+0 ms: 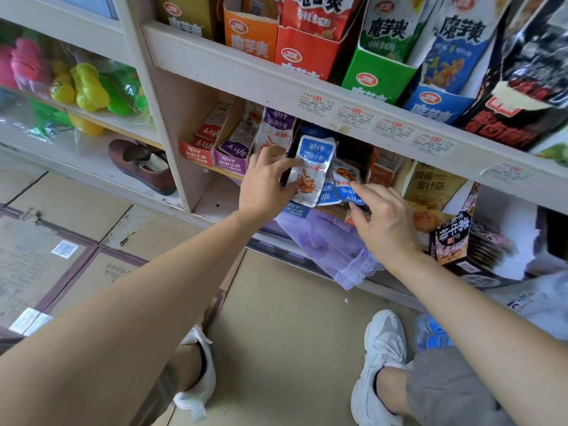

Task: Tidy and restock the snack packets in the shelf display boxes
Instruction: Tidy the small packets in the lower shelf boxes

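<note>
On the lower shelf, my left hand (pixel 266 181) pinches an upright blue-and-white snack packet (pixel 312 169) by its left edge. My right hand (pixel 384 219) pinches a second blue packet (pixel 345 182) at its lower corner, just right of the first. More blue packets (pixel 325 196) lie bunched beneath them, and the blue display box is mostly hidden behind them. To the left stand a purple display box (pixel 232 156) with a purple packet (pixel 273 130) leaning beside it, and a red display box (pixel 196 150).
The upper shelf (pixel 246 75) carries tall orange, red, green and blue snack boxes. Yellow and dark boxes (pixel 451 241) stand to the right on the lower shelf. A purple lace cloth (pixel 322 244) hangs off the shelf edge. Cardboard covers the floor; a brown shoe (pixel 141 164) lies left.
</note>
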A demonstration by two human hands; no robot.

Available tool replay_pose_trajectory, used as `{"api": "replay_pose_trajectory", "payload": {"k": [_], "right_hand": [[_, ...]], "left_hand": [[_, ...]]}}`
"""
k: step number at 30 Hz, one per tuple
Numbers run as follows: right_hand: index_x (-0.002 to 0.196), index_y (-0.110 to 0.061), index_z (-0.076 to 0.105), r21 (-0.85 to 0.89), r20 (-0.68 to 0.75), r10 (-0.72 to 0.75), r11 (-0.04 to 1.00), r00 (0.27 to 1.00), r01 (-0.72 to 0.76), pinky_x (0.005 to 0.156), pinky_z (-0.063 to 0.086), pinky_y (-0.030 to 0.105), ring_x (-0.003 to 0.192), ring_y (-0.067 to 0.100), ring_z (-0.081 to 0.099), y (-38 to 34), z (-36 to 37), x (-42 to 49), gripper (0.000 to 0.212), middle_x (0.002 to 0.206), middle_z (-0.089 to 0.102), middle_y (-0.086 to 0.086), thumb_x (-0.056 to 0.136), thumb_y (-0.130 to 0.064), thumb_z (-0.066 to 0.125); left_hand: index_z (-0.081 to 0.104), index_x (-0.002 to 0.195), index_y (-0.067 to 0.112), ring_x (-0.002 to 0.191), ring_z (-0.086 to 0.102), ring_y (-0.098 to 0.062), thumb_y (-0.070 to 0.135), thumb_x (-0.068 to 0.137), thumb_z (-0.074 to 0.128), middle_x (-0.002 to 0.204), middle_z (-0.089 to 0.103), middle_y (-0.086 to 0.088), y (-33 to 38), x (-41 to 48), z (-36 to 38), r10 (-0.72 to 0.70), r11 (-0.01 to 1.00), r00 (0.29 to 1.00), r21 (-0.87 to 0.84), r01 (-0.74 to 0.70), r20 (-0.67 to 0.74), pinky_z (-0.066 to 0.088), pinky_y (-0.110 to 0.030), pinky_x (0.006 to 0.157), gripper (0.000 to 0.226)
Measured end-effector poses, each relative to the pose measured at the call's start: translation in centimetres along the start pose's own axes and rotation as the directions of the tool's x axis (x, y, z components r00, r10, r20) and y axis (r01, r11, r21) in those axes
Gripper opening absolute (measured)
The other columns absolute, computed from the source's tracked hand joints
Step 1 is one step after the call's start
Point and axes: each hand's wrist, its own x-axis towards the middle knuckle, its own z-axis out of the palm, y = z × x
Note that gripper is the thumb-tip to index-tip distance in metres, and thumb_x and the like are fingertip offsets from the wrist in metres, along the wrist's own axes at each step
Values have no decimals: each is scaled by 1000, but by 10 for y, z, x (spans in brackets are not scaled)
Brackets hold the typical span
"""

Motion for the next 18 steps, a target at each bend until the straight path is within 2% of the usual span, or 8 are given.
{"api": "replay_pose_trajectory", "payload": {"k": [2, 4, 7, 10, 12, 14, 16, 18], "right_hand": [[125, -4, 68, 40, -8, 48, 998, 999, -48, 87, 51, 39, 99, 35, 64, -2, 0, -1, 39, 113, 71, 12, 86, -5, 72], [125, -4, 68, 83, -36, 70, 994, 997, -67, 88, 51, 38, 100, 34, 66, -6, 1, -2, 36, 113, 71, 12, 89, -7, 70], [125, -2, 67, 154, -134, 104, 985, 986, -83, 87, 54, 40, 101, 32, 67, -14, 2, 1, 32, 111, 71, 12, 94, -8, 64], [125, -1, 67, 145, -177, 91, 987, 980, -65, 86, 55, 42, 101, 32, 67, -20, 3, 2, 32, 111, 72, 11, 93, -7, 64], [124, 0, 67, 140, -169, 88, 988, 982, -64, 85, 55, 43, 100, 32, 67, -17, 3, 2, 32, 110, 72, 12, 94, -7, 64], [124, 0, 67, 139, -163, 114, 986, 980, -92, 84, 56, 41, 98, 32, 68, -10, 0, 0, 31, 109, 72, 13, 95, -9, 62], [124, 0, 67, 140, -155, 134, 984, 979, -113, 81, 56, 41, 96, 32, 68, -4, -4, -3, 30, 109, 72, 13, 96, -10, 62], [124, 0, 67, 138, -130, 122, 985, 984, -104, 80, 56, 41, 95, 32, 68, 2, -7, -6, 30, 108, 72, 13, 96, -11, 63]], "left_hand": [[69, 129, 35, 121, 45, -41, 33, 87, 75, 139, 51, -12, 3, 1, 2, -25, 997, 1000, 69, 24, 5, 50, -47, 91, 42], [64, 136, 37, 125, 40, -42, 45, 90, 71, 144, 47, -13, 10, 0, 2, -66, 990, 995, 128, 56, 69, 52, -49, 86, 48], [59, 140, 38, 133, 33, -39, 67, 88, 62, 148, 41, -12, 19, -1, 0, -119, 964, 980, 256, 76, 157, 50, -49, 91, 59], [60, 134, 38, 132, 32, -35, 74, 89, 51, 143, 43, -10, 27, 2, -2, -162, 941, 969, 324, 95, 187, 46, -47, 96, 59], [66, 127, 36, 128, 36, -35, 73, 88, 54, 136, 45, -9, 32, 8, -3, -194, 944, 970, 297, 143, 149, 45, -46, 96, 56], [69, 120, 26, 119, 42, -35, 64, 83, 67, 128, 49, -11, 32, 11, -1, -143, 947, 990, 293, 130, 21, 47, -44, 89, 53], [66, 111, 14, 107, 50, -36, 44, 80, 79, 117, 53, -15, 29, 10, 4, -32, 966, 998, 254, 45, -56, 49, -42, 78, 45], [69, 108, 10, 96, 57, -37, 26, 84, 76, 110, 59, -15, 28, 8, 13, 140, 966, 990, 222, -131, -29, 53, -46, 73, 30]]}}
